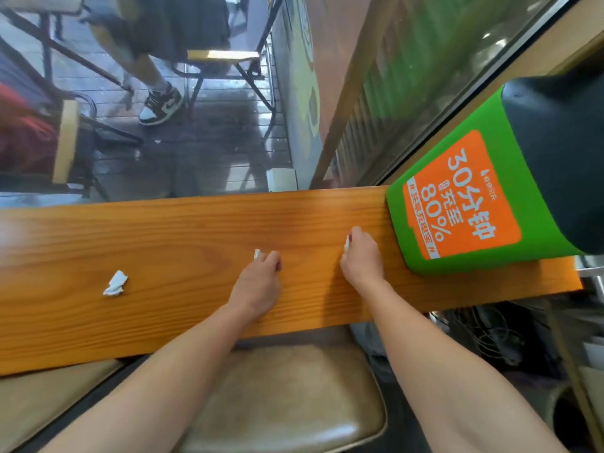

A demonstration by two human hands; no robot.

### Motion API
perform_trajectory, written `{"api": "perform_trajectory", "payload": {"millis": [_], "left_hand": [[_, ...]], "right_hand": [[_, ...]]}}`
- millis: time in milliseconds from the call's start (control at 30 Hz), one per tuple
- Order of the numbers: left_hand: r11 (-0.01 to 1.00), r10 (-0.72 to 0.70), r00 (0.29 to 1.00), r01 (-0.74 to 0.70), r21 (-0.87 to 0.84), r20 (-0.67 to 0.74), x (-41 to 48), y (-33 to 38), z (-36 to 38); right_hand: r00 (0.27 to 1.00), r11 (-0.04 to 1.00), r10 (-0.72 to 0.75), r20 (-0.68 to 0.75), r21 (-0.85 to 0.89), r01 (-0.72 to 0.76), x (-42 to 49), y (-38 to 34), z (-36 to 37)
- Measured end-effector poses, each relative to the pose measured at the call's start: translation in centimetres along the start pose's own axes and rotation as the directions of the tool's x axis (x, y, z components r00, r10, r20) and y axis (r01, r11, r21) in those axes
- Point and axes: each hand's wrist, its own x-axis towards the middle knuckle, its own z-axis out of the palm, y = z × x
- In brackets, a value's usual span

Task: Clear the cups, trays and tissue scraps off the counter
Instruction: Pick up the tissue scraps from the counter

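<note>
Both hands rest on the orange wooden counter. My left hand is closed around a small white tissue scrap that pokes out past the fingertips. My right hand is curled over another white tissue scrap, only a sliver of it showing at the thumb side. A third crumpled tissue scrap lies loose on the counter well to the left of my left hand. No cups or trays are in sight.
A green and black charging station with an orange label stands on the counter's right end, close to my right hand. A padded stool sits below the counter. A window runs behind the counter; chairs and a person's legs show beyond it.
</note>
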Motion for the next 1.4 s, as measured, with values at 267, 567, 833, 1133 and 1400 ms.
{"api": "perform_trajectory", "payload": {"millis": [267, 567, 833, 1133, 1400], "left_hand": [[0.968, -0.021, 0.988, 0.058, 0.244, -0.152, -2.6, -6.3, -5.1], [0.926, -0.233, 0.882, 0.330, 0.183, -0.410, -6.4, -16.4, -10.2], [0.906, -0.331, 0.889, 0.394, 0.158, -0.317, -7.7, -21.2, -11.9], [0.953, -0.244, 0.960, 0.264, 0.148, -0.139, -6.5, -21.9, -11.0], [0.979, -0.062, 0.992, 0.082, 0.189, -0.111, -6.7, -13.3, -10.1]], "right_hand": [[0.969, 0.994, -0.112, 0.221, 0.007, 0.113, -2.7, -8.7, 2.5], [0.978, 0.977, -0.086, 0.189, -0.174, 0.120, -6.6, -14.0, 8.1], [0.987, 0.994, -0.056, 0.153, -0.083, 0.069, -8.6, -15.5, 9.5], [0.984, 0.997, -0.043, 0.174, -0.055, 0.054, -11.3, -14.9, 9.6], [0.990, 0.992, -0.086, 0.110, 0.099, 0.075, -14.5, -11.0, 3.2]]}}
